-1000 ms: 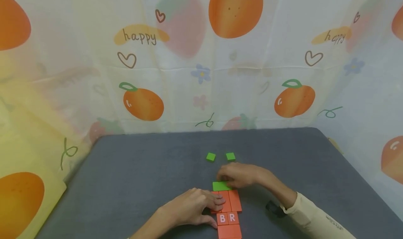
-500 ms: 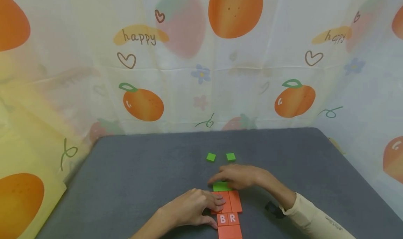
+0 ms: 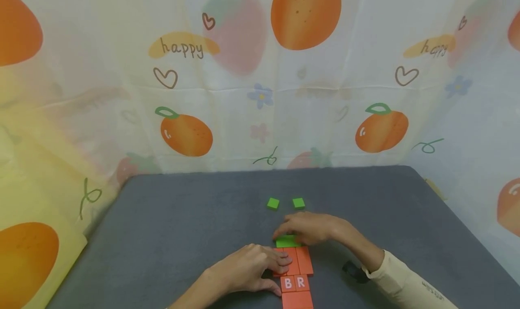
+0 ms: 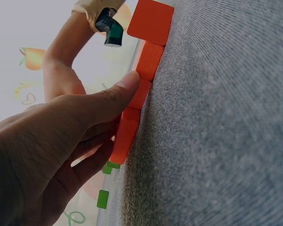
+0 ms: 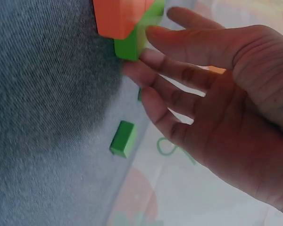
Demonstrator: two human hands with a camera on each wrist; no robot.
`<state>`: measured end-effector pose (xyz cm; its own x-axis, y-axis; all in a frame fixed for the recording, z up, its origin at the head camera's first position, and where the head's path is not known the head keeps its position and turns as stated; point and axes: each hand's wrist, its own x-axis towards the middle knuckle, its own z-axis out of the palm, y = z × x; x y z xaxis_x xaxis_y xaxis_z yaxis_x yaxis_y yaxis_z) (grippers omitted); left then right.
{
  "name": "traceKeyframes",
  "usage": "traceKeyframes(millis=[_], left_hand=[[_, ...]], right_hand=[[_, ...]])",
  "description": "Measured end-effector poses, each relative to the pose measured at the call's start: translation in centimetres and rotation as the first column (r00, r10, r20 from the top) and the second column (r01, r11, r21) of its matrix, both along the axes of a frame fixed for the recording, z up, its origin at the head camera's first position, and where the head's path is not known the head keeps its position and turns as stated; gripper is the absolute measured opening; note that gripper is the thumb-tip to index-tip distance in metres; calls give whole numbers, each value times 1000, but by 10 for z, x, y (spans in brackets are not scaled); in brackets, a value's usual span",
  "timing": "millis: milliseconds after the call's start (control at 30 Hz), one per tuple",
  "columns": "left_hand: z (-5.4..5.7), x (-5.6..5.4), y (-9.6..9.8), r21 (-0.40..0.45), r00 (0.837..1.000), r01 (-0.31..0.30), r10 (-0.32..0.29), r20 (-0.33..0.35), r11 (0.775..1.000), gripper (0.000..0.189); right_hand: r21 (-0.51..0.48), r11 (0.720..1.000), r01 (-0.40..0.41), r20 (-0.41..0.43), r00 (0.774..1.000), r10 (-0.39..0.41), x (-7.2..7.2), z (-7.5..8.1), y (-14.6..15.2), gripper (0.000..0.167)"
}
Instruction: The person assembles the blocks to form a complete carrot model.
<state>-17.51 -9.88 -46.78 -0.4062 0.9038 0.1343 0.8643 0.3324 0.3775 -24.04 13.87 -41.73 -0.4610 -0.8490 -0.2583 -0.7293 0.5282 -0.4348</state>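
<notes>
My left hand (image 3: pixel 243 266) rests over the left part of a row of orange blocks (image 3: pixel 303 260), its fingertips on their top. In the left wrist view its thumb (image 4: pixel 129 81) touches the side of the orange row. Two smaller orange blocks lettered B (image 3: pixel 288 283) and R (image 3: pixel 301 282) sit below that row. My right hand (image 3: pixel 310 227) reaches over a long green block (image 3: pixel 287 241) at the row's far end. In the right wrist view its thumb and fingers, loosely spread, lie right at the green block (image 5: pixel 127 48).
Two small green blocks (image 3: pixel 273 203) (image 3: pixel 299 203) lie apart beyond the right hand on the grey table (image 3: pixel 183 218). A plain orange block (image 3: pixel 298 300) lies nearest me. A fruit-patterned cloth (image 3: pixel 227 128) hangs behind the table. A dark device (image 3: pixel 355 272) is at the right wrist.
The right hand's index finger has stretched out from a bent pose toward the left end of the green block. The left hand and the blocks hold nearly the same places.
</notes>
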Motion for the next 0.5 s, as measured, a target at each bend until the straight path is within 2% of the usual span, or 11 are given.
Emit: traceKeyframes(millis=[133,300,400,500], left_hand=[[0,0,1,-2,1000,4,-4,-5,1000,50],[0,0,2,-7,1000,4,-4,0,1000,51],[0,0,1,-10,1000,4,-4,-8,1000,51],[0,0,2,-7,1000,5,-5,-8,1000,51]], right_hand=[[-36,994,99,-72,992,-101,-3,7,8,42],[-50,973,225,-209,950,-230,-17,13,19,40],[-39,958,285,-269,920,-285,-30,8,23,38],[-26,950,310,-298,905,-304,-40,-3,26,37]])
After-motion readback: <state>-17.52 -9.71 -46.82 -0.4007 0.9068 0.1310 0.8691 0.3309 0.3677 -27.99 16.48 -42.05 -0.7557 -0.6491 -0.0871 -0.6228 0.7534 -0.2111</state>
